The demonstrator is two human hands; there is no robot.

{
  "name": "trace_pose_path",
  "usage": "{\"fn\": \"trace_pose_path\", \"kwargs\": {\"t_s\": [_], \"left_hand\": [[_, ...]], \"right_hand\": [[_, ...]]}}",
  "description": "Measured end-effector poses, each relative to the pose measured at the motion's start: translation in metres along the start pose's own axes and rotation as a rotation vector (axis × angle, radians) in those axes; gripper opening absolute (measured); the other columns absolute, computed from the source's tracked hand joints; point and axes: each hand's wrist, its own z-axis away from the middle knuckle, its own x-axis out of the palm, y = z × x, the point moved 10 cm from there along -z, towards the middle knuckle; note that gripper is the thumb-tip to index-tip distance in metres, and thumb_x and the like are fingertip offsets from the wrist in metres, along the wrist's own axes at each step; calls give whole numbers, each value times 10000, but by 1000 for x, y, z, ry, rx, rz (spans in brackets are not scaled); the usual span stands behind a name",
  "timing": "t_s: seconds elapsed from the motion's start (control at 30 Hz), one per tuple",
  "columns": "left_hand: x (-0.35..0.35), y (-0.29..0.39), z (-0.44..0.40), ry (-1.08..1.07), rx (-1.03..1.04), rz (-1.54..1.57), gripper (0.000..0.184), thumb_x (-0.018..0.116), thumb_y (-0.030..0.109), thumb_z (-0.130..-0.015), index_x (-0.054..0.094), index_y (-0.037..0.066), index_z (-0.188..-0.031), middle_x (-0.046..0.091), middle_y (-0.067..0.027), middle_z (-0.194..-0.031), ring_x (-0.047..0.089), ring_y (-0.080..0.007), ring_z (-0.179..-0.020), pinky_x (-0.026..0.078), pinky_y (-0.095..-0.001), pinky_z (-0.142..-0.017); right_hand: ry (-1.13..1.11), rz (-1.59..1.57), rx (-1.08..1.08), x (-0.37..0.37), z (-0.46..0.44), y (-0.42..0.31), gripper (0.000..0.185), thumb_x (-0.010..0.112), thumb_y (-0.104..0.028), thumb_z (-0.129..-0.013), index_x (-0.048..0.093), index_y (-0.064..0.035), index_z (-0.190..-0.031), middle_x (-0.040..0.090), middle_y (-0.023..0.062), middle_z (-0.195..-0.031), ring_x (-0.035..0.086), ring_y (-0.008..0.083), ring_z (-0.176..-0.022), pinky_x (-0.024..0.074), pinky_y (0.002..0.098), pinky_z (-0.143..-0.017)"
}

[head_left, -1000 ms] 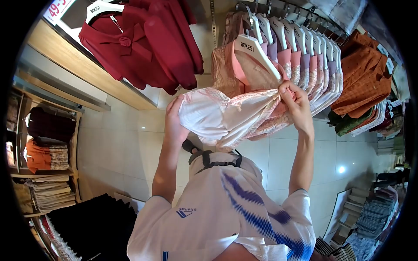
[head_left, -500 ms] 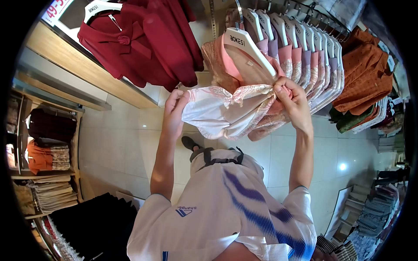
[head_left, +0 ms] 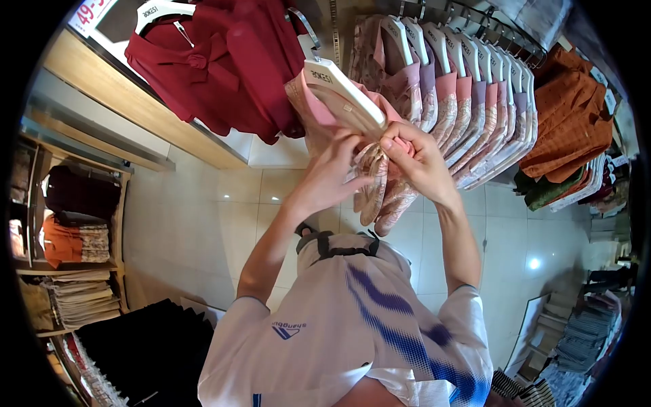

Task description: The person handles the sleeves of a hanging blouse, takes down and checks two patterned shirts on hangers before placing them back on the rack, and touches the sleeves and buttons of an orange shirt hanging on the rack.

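Observation:
A pink patterned blouse point(head_left: 319, 112) hangs on a white hanger point(head_left: 346, 87), whose metal hook is off the rack. My right hand point(head_left: 420, 159) pinches the blouse's pink fabric just below the hanger's lower end. Close beside it, my left hand point(head_left: 332, 173) is at the bunched cloth, its thumb stretched out and its fingertips bent over the fabric; whether they grip it is hard to tell. Patterned cloth point(head_left: 371, 193) dangles between and below the two hands.
Similar pink and purple blouses point(head_left: 468, 102) hang on a rail at the upper right, beside orange garments point(head_left: 569, 115). Dark red blouses point(head_left: 217, 68) hang at the upper left. Folded clothes point(head_left: 81, 298) fill shelves at the left. Black garments point(head_left: 149, 353) lie lower left.
The hanger and blouse have moved left, away from the hanging row. My left hand has let go of the spread white cloth and moved right, next to my right hand. The cloth now hangs bunched.

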Motion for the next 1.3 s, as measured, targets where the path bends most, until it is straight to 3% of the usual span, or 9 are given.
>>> {"fn": "trace_pose_path", "kwargs": {"t_s": [0.13,0.17,0.3,0.37,0.53,0.77,1.0,1.13,1.3], "left_hand": [[21,-41,-5,-104,-247,119,321,592,149,-840,482,2,-1103,556,-205,-1066,565,-424,-884,456,-446,-786],[6,-30,-8,12,-142,152,224,554,72,-844,511,-6,-1050,585,-161,-885,603,-351,-760,477,-399,-694],[-18,-65,16,190,-32,269,157,499,10,-875,521,-11,-1029,583,-99,-831,600,-204,-709,481,-313,-648],[-27,-112,45,369,-306,595,132,447,-31,-899,542,-12,-988,564,-37,-793,551,-94,-709,472,-257,-638],[-27,-213,119,459,-448,513,105,458,5,-914,547,-9,-969,570,-27,-824,541,-86,-709,475,-255,-636],[26,-334,228,586,-963,783,125,473,111,-939,520,30,-1021,621,-84,-931,633,-182,-795,491,-282,-766],[72,-346,228,373,-994,788,179,532,134,-920,505,38,-1068,616,-97,-975,635,-210,-851,483,-312,-825],[37,-282,141,258,-607,300,351,641,144,-858,471,5,-1132,540,-118,-1147,532,-215,-1071,421,-299,-878],[-102,-35,-12,453,50,-159,635,769,104,-709,427,0,-1234,477,-138,-1270,470,-262,-1175,362,-351,-993]], "right_hand": [[-8,45,-76,-1,-5,-2,131,579,-113,-910,581,5,-854,529,32,-823,495,77,-705,409,225,-617],[0,46,-73,-5,-5,-3,131,579,-113,-910,581,5,-854,529,32,-823,495,77,-705,409,225,-617],[78,15,-218,-28,-5,-13,113,569,-72,-903,622,-2,-973,554,-23,-743,470,50,-672,388,195,-612],[81,13,-163,-44,-3,-13,122,571,-77,-902,630,-14,-988,555,-26,-739,448,39,-634,357,182,-565],[109,27,-219,-81,-3,-26,153,589,-116,-897,656,-61,-1023,538,-35,-707,396,26,-552,272,175,-466],[108,36,-301,-93,-10,-71,161,591,-129,-909,642,-19,-1015,585,-10,-891,493,46,-802,391,179,-708],[95,23,-310,-90,-15,-81,155,583,-116,-913,638,-12,-1013,598,-5,-921,508,45,-835,405,182,-739],[72,61,-286,-88,-12,-77,142,593,-93,-902,642,3,-995,603,-1,-909,514,46,-820,407,183,-728],[-56,158,-356,-66,-10,-83,136,582,-77,-897,634,7,-990,616,15,-908,535,72,-840,421,206,-770]]}}
